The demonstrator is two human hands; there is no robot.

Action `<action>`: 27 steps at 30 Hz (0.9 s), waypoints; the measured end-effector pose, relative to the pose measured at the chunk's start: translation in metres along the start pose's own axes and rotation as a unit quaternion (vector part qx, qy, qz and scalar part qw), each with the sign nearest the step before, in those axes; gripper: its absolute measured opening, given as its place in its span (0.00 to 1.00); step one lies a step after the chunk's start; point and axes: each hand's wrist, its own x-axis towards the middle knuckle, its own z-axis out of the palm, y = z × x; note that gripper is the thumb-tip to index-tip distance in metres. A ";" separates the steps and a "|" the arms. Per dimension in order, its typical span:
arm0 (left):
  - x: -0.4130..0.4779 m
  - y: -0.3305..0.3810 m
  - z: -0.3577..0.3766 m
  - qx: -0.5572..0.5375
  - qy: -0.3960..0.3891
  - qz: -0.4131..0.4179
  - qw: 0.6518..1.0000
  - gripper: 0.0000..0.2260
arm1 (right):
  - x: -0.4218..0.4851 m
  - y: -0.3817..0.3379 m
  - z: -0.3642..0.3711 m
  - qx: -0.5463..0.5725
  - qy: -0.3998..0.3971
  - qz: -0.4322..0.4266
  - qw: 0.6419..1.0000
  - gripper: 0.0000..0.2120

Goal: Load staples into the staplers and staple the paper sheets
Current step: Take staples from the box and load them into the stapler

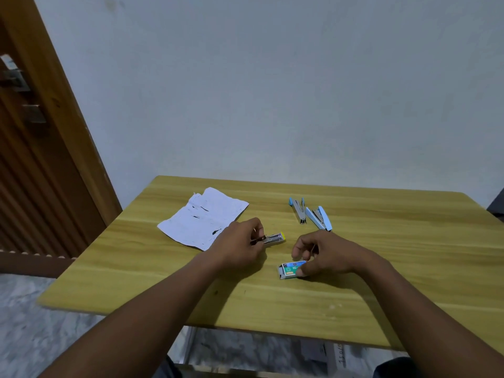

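My left hand (240, 242) grips a small metal stapler with a yellow end (274, 238), which lies low over the wooden table (381, 268). My right hand (319, 251) hovers over a small green and blue staple box (290, 269); its thumb touches the box's near right corner and its fingers are curled above. Two light blue staplers lie opened flat at the back, one (299, 210) left of the other (319, 217). Marked white paper sheets (203, 217) lie to the left of my left hand.
The table stands against a plain pale wall (272, 91). A brown wooden door (41, 145) fills the left side. Marble floor (32, 323) shows beyond the table's near left edge.
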 end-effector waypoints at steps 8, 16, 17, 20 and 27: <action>-0.006 -0.007 -0.002 0.136 -0.014 0.067 0.988 0.07 | 0.000 0.006 0.005 -0.004 0.019 -0.009 1.000 0.11; -0.009 -0.008 -0.006 0.117 -0.004 0.055 0.992 0.09 | 0.000 0.011 0.007 0.006 0.029 -0.006 1.000 0.12; -0.010 -0.007 -0.007 0.121 0.000 0.050 0.991 0.11 | 0.001 0.011 0.006 0.005 0.030 -0.006 1.000 0.12; -0.015 -0.005 -0.009 0.150 0.041 0.075 0.985 0.18 | 0.001 0.011 0.006 0.005 0.027 -0.006 1.000 0.11; -0.035 0.017 0.012 0.203 0.002 0.233 0.951 0.19 | -0.001 0.010 0.007 0.009 0.029 -0.005 1.000 0.10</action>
